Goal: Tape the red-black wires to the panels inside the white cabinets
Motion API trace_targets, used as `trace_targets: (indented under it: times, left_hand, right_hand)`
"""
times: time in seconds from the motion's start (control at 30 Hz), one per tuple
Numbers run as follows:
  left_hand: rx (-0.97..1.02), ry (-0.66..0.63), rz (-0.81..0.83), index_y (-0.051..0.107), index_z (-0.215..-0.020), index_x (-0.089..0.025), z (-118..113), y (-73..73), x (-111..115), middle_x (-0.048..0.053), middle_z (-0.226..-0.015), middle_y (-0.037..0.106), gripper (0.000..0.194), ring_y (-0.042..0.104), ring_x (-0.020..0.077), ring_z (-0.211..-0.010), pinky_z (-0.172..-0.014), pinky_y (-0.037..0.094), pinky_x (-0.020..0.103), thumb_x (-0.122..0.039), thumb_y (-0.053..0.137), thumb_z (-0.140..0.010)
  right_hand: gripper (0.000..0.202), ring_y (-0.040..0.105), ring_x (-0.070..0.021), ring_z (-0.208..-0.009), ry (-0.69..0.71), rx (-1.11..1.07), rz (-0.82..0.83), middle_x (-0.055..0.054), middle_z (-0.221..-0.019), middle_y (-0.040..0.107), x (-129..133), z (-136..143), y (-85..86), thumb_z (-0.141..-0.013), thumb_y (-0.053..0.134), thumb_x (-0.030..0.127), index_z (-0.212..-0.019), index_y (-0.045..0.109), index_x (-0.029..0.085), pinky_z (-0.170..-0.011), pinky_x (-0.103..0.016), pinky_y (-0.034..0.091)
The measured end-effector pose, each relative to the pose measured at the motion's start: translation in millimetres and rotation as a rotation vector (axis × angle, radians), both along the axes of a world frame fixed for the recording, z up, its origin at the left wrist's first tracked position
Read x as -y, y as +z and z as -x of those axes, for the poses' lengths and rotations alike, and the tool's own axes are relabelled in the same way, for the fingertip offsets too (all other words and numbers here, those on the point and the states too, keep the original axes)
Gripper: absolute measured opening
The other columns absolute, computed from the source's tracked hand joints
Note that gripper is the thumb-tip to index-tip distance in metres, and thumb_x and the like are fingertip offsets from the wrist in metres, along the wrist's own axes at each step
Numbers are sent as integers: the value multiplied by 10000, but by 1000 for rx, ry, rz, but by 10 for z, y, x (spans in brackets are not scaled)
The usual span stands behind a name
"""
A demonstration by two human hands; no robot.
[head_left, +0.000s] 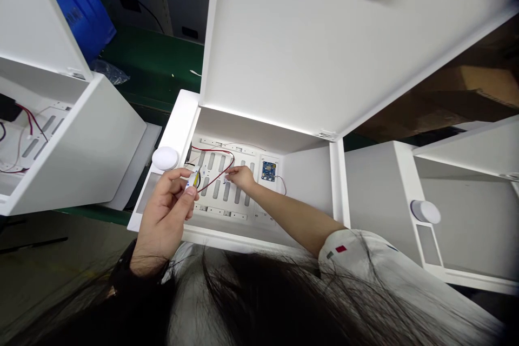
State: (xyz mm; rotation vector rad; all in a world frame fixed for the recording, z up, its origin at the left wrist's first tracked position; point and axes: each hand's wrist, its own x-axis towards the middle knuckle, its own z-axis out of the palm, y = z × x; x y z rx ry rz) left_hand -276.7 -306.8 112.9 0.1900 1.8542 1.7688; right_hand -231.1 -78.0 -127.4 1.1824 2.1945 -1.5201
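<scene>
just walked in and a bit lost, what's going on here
A person is working with both hands at an open white box. The left hand holds a small white piece with a yellow stripe; the right hand is inside the box, close to the red wire, though what it grips is too small to tell. A blue circuit board sits inside, and the lid stands raised.

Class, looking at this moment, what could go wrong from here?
The red wire loops close to the right hand, so a careless move might snag or tug it.

The left hand holds the small white part between its fingers; it could slip and drop into the white box.

The right forearm reaches in near the circuit board and its thin wire, and might brush that wire.
</scene>
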Motion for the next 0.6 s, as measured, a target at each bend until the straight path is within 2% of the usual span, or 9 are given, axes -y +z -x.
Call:
trace_targets:
  times: [0.13,0.37,0.6]
  left_hand:
    - [1,1,-8,536,-1088,-262,2,-4,-2,-32,-738,570,229,462,70,-532,-515,417,195,-317,597,-874]
    - [14,-17,-34,534,-1086,-286,2,-33,4,-35,-745,566,195,460,66,-555,-524,404,184,-313,586,-900]
    - [1,-17,-32,531,-1094,-283,-1,-39,15,-36,-746,558,207,460,64,-547,-523,406,189,-312,592,-899]
  right_hand:
    - [169,651,-119,-687,36,-19,-35,-3,-759,720,4,0,-19,-675,749,202,-842,744,176,-650,-209,487]
    - [101,651,-136,-717,174,-74,-143,1,-768,720,65,38,102,-723,707,183,-819,737,193,-624,-210,458]
    - [85,661,-143,-753,217,-108,-183,-14,-793,728,69,27,112,-763,672,158,-823,725,187,-685,-214,472]
